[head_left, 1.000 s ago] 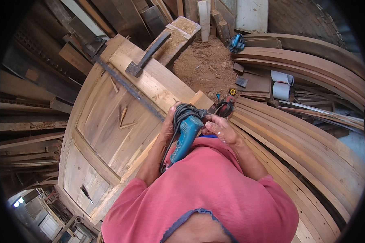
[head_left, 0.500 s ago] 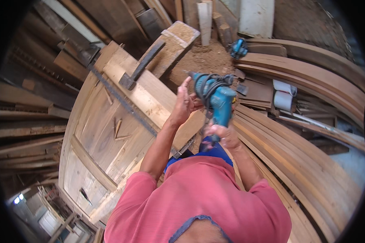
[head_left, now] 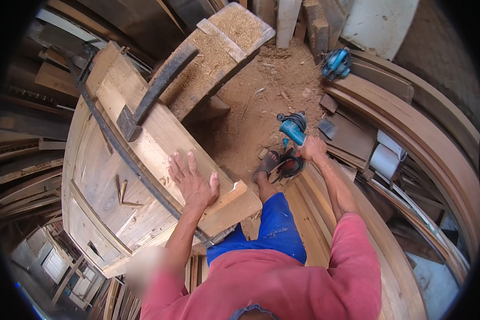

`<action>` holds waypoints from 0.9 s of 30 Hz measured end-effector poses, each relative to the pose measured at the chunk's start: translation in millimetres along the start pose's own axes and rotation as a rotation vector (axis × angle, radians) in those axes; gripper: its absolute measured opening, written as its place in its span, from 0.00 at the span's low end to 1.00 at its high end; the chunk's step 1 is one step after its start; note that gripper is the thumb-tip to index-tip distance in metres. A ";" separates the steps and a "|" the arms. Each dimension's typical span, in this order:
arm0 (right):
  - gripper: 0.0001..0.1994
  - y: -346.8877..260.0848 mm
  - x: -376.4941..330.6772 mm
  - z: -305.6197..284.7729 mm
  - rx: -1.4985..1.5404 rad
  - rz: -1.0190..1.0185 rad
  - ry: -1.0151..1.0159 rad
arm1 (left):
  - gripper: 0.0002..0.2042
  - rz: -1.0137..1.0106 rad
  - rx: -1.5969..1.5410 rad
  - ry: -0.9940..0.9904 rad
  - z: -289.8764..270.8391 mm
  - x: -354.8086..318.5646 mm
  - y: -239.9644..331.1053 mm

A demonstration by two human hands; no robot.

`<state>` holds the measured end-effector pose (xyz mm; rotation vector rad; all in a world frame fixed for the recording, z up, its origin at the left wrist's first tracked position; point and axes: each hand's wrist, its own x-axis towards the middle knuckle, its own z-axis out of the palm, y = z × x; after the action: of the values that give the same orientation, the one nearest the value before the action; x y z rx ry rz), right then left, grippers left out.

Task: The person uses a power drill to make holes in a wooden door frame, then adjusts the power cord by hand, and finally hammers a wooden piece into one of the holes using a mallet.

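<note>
On the far left, old planks lie in a dark pile. Next to them a big wooden door panel lies flat, and its top is curved. A long dark metal clamp bar runs across it. A second dark bar lies slanted over a pale board and a block covered in sawdust.

The left hand lies flat on the pale board, near its lower end. Its fingers are spread wide and it grips nothing. It just presses down on the wood.

Further right is the dirt floor, brown and full of wood chips. One foot in a sandal stands there, below a blue trouser leg.

The right hand is closed around the handle of a blue power tool. The tool is held low, over the floor, just beside the foot and well apart from the door panel. A black cable loops under that hand.

Another blue power tool rests higher up on curved wooden beams. A white roll sits among those beams on the right.
</note>
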<state>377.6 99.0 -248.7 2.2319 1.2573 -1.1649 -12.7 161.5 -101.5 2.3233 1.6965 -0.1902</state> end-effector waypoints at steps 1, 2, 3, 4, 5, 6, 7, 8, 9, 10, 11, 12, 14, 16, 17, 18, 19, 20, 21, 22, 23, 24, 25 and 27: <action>0.16 17.9 32.8 20.2 -0.066 0.009 0.012 | 0.50 0.047 0.000 0.021 4.5 5.0 -2.0; 0.15 28.7 68.4 42.6 -0.141 -0.008 0.013 | 0.50 0.026 0.018 -0.015 6.4 5.8 -3.5; 0.13 32.9 93.7 51.2 -0.167 -0.022 0.026 | 0.48 0.062 0.010 0.030 6.5 8.2 -3.9; 0.11 33.4 114.1 48.9 -0.195 -0.039 0.050 | 0.46 0.096 0.000 0.084 6.1 8.8 -4.9; 0.11 36.3 132.0 46.9 -0.234 -0.050 0.070 | 0.44 0.109 0.023 0.105 6.6 10.6 -6.0; 0.11 40.1 150.0 47.2 -0.271 -0.063 0.092 | 0.44 0.098 0.033 0.080 5.8 12.3 -5.7; 0.12 50.3 169.1 53.2 -0.335 -0.067 0.126 | 0.43 0.108 0.035 0.084 5.2 16.8 -4.7; 0.13 65.3 187.0 59.5 -0.400 -0.067 0.162 | 0.42 0.122 0.033 0.089 5.7 22.4 -3.2; 0.12 76.3 204.4 64.5 -0.464 -0.076 0.231 | 0.43 0.113 0.056 0.080 4.9 23.2 -2.4; 0.13 87.0 215.7 68.6 -0.524 -0.086 0.302 | 0.43 0.106 0.065 0.058 7.9 25.6 -0.8; 0.16 88.6 219.6 63.5 -0.523 -0.067 0.270 | 0.43 0.106 0.065 0.070 8.5 24.0 -1.4; 0.21 84.1 224.9 61.7 -0.516 -0.065 0.241 | 0.43 0.096 0.078 0.084 3.4 19.4 -1.6; 0.24 116.6 218.2 92.8 -0.566 0.005 0.359 | 0.43 0.095 0.106 0.077 1.0 26.0 1.7; 0.28 97.7 200.6 95.4 -0.391 0.153 0.173 | 0.44 0.129 0.043 0.062 1.9 29.7 1.0; 0.28 73.1 185.8 85.1 -0.222 0.136 0.203 | 0.44 0.119 0.049 0.063 3.7 27.4 0.1; 0.28 44.4 166.0 65.3 -0.059 0.120 0.230 | 0.44 0.110 0.047 0.067 5.9 24.0 -1.6; 0.27 20.8 147.2 42.3 0.083 -0.069 0.365 | 0.43 0.107 0.045 0.091 6.5 22.4 -1.7; 0.26 -4.7 127.0 15.8 0.218 -0.259 0.497 | 0.43 0.104 0.036 0.117 7.4 19.9 -1.7; 0.25 -42.5 99.8 -21.2 0.285 -0.383 0.624 | 0.43 0.083 0.004 0.119 6.8 15.4 -2.6; 0.24 -85.7 67.8 -62.4 0.347 -0.504 0.751 | 0.43 0.073 0.009 0.151 5.6 11.6 -4.8; 0.24 -130.0 38.4 -100.3 0.372 -0.603 0.805 | 0.44 0.061 -0.001 0.133 5.6 8.3 -6.9; 0.24 -172.6 7.3 -132.8 0.388 -0.705 0.853 | 0.46 0.045 -0.019 0.113 6.4 3.5 -8.8; 0.24 -212.4 -17.8 -160.3 0.372 -0.812 0.830 | 0.47 0.031 -0.049 0.128 8.6 0.4 -11.7; 0.25 -284.5 -44.2 -194.8 0.293 -0.975 0.776 | 0.46 0.016 -0.062 0.114 6.2 0.6 -16.7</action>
<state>227.7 353.1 -64.8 2.3957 2.8573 -0.7161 -28.0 165.1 -109.8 2.3415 1.7099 -0.0013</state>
